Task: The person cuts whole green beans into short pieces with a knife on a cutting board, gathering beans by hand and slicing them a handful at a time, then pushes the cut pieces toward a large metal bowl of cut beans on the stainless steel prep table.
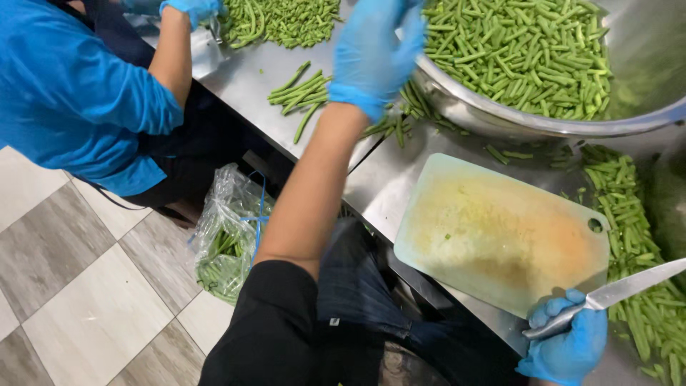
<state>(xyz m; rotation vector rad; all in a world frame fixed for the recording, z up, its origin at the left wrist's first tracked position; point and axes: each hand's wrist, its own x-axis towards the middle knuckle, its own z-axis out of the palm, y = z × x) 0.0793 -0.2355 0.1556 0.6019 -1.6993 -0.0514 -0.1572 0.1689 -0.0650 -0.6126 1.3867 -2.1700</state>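
1. The cutting board [493, 236] is lying bare on the steel tabletop [386, 182], pale and stained orange, with only a tiny green scrap on it; every place below is given from this board.
2. The right hand [568, 343], gloved in blue, is gripping the handle of a knife [622, 292] just past the board's near right corner, fingers clenched around it, the blade pointing away to the right.
3. The left hand [375, 50], also gloved, is hovering above and to the left of the board, at the rim of the big metal bowl [514, 121]. It is blurred by motion, so I cannot tell whether it is grasping anything or is released.
4. The bowl, standing just beyond the board, is holding a deep heap of cut green beans [522, 50], which suggests much of the chopping is already done.
5. Whole beans [632, 236] are still lying in a pile right of the board, and a small bunch [300, 89] is waiting far to its upper left, so work seems to be remaining.
6. A co-worker's gloved hand [189, 8] is working at another bean pile [282, 21] farther beyond.
7. A plastic bag [229, 236] of trimmings is sitting on the floor left of the board.
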